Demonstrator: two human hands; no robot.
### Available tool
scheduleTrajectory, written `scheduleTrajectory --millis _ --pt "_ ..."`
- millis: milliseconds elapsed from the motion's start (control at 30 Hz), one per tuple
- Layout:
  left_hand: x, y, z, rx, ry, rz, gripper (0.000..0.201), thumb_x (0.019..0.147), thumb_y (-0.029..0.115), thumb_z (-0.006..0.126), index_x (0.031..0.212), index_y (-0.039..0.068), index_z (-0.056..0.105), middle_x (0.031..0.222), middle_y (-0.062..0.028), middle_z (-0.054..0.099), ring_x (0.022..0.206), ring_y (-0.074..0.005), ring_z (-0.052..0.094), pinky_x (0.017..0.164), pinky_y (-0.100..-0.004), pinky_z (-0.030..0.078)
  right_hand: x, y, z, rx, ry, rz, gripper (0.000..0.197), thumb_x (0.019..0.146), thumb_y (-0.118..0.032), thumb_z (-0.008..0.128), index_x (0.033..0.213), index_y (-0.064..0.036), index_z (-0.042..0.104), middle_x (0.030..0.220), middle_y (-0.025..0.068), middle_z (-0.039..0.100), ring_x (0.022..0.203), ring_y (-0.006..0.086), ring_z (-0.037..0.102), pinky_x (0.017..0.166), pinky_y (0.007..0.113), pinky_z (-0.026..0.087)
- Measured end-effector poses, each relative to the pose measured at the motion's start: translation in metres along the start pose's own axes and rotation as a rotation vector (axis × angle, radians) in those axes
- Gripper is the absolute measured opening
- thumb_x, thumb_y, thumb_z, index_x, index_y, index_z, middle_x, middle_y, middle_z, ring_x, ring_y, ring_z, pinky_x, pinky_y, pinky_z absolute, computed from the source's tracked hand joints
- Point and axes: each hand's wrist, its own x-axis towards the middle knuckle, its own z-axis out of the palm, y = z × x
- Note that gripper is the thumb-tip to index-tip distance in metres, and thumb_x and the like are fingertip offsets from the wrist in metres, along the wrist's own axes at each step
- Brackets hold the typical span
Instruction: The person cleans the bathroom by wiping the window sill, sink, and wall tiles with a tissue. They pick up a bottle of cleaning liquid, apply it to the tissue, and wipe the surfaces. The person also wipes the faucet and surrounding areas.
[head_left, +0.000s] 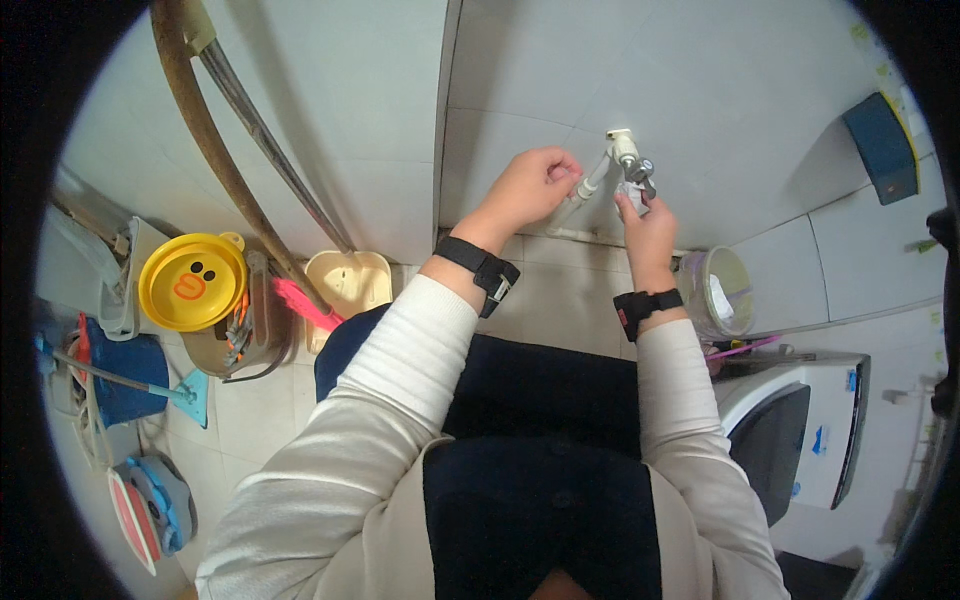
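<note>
A metal tap [640, 172] on a white pipe fitting juts from the tiled wall in front of me. My right hand [650, 232] is just below it, thumb and fingers closed on a small white crumpled piece [632, 196], perhaps tissue or cloth, against the tap's underside. To the left of the tap is my left hand [538, 185], fingers curled and pinched together; whatever may be between them is hidden. Its fingertips come close to a white pipe [595, 178] running down from the fitting, and I cannot tell whether they touch it.
A translucent bucket [722, 290] stands right of my right hand, near a white washing machine [828, 440]. At left are a yellow basin [192, 283], a cream dustpan [365, 283], a blue bucket [130, 375] and leaning poles [270, 130]. A dark blue box [882, 150] hangs on the right wall.
</note>
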Motion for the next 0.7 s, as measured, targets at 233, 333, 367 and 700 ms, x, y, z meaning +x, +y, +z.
scheduleTrajectory --millis 233,333,367,700 --pt "-0.003 -0.008 0.003 0.09 -0.054 -0.049 0.015 0.089 0.012 0.059 0.095 -0.001 0.062 0.071 -0.001 0.06 0.066 -0.0079 0.056 0.063 -0.0238 0.048 0.008 0.006 0.035 -0.25 0.081 -0.044 0.034 0.092 -0.031 0.047 0.087 0.0009 0.059 0.081 0.0227 0.062 0.073 0.0407 0.06 0.065 0.049 0.048" --pt "-0.004 -0.009 0.004 0.097 -0.07 -0.043 0.015 0.089 0.011 0.058 0.096 -0.001 0.062 0.072 -0.0008 0.06 0.067 -0.0078 0.056 0.063 -0.0237 0.049 0.014 0.015 0.039 -0.166 0.072 -0.106 0.036 0.093 -0.03 0.044 0.087 0.002 0.058 0.08 0.0239 0.062 0.073 0.0418 0.059 0.065 0.049 0.048" --pt "-0.005 -0.009 0.004 0.102 -0.074 -0.037 0.014 0.089 0.011 0.057 0.096 -0.001 0.062 0.072 -0.0007 0.06 0.067 -0.0078 0.056 0.063 -0.0237 0.049 0.015 0.017 0.041 -0.13 0.081 -0.11 0.036 0.093 -0.03 0.044 0.087 0.0024 0.057 0.08 0.0243 0.061 0.073 0.0422 0.059 0.065 0.049 0.048" --pt "-0.005 -0.009 0.002 0.067 -0.109 -0.052 0.015 0.089 0.008 0.054 0.096 -0.003 0.061 0.074 -0.0011 0.06 0.069 -0.0082 0.057 0.065 -0.0243 0.049 0.022 0.052 0.04 1.243 -0.321 0.579 0.033 0.098 -0.027 0.034 0.106 -0.0029 0.056 0.087 0.01 0.064 0.077 0.0216 0.063 0.064 0.034 0.047"
